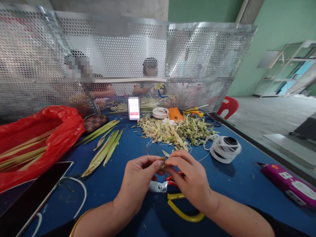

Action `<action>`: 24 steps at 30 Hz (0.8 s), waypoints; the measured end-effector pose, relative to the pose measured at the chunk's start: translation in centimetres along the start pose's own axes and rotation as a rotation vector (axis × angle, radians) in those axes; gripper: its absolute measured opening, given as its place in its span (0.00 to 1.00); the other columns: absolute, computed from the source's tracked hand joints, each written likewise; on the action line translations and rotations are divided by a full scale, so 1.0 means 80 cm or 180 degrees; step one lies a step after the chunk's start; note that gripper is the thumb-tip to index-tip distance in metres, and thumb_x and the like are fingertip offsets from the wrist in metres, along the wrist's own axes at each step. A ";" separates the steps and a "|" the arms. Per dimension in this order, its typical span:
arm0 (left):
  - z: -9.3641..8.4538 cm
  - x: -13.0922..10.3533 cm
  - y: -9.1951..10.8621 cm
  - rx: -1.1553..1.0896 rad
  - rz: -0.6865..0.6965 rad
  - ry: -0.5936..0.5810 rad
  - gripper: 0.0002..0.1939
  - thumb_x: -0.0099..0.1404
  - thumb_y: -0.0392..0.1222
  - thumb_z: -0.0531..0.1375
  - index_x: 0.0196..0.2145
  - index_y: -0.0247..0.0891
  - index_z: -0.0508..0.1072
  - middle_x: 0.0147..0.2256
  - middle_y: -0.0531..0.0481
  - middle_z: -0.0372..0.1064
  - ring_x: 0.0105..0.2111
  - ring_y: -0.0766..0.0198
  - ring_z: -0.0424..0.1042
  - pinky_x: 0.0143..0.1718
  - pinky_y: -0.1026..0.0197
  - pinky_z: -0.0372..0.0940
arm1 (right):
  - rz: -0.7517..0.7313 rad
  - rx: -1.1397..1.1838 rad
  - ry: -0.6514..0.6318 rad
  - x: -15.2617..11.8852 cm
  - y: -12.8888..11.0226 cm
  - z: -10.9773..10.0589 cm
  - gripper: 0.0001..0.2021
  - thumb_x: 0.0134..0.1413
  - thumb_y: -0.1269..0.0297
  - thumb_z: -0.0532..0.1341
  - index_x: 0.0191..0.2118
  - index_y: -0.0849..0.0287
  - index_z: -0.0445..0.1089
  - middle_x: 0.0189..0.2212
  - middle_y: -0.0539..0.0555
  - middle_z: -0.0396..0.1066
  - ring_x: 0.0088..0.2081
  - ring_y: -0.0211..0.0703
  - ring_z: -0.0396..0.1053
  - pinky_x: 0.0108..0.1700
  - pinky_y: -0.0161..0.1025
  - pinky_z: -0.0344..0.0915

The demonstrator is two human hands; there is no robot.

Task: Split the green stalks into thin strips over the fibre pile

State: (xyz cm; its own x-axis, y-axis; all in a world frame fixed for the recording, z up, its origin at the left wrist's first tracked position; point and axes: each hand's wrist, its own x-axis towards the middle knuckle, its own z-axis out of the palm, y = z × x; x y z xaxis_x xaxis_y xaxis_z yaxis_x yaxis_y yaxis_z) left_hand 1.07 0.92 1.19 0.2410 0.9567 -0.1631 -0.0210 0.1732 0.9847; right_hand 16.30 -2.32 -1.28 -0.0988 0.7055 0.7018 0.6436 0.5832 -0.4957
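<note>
My left hand [142, 179] and my right hand [189, 177] meet above the blue table, fingertips pinched on a small greenish-brown piece of plant material [163, 161]. Much of that piece is covered by the fingers. Beneath the hands lie a metal-bladed cutter [159, 187] with red parts and a yellow handle [186, 215]. Beyond the fingertips is a pile of small dried leaf pieces [170, 131]. Long green husk leaves [102, 154] lie to the left of the hands.
At left are a red plastic bag [71, 121] with long leaves, a tablet [32, 197] and a checkered pouch [95, 122]. A white spool [225, 150] and a purple box-like item [291, 184] are at right. People sit behind a perforated metal screen [118, 42].
</note>
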 end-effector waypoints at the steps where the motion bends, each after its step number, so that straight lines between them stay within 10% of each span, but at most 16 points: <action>1: 0.000 0.000 0.000 0.0038 0.0024 0.0010 0.08 0.52 0.42 0.65 0.27 0.34 0.78 0.21 0.51 0.73 0.23 0.68 0.69 0.23 0.69 0.60 | 0.0011 0.0042 -0.0009 0.000 0.001 0.001 0.04 0.57 0.72 0.58 0.36 0.58 0.69 0.33 0.54 0.67 0.32 0.38 0.68 0.34 0.34 0.66; 24: 0.002 -0.001 -0.006 0.0179 0.0305 0.0000 0.08 0.54 0.44 0.64 0.28 0.36 0.78 0.27 0.48 0.77 0.29 0.63 0.73 0.33 0.65 0.67 | 0.0600 0.0459 -0.0036 0.005 -0.007 -0.004 0.05 0.53 0.75 0.57 0.30 0.58 0.66 0.29 0.51 0.64 0.30 0.37 0.65 0.32 0.35 0.62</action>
State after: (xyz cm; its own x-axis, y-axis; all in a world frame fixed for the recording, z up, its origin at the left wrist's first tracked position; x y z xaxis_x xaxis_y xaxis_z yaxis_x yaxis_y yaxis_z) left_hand 1.24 0.71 0.78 0.2405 0.9683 -0.0679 0.0105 0.0674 0.9977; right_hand 16.13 -2.48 -0.53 0.0039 0.8114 0.5845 0.5366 0.4915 -0.6859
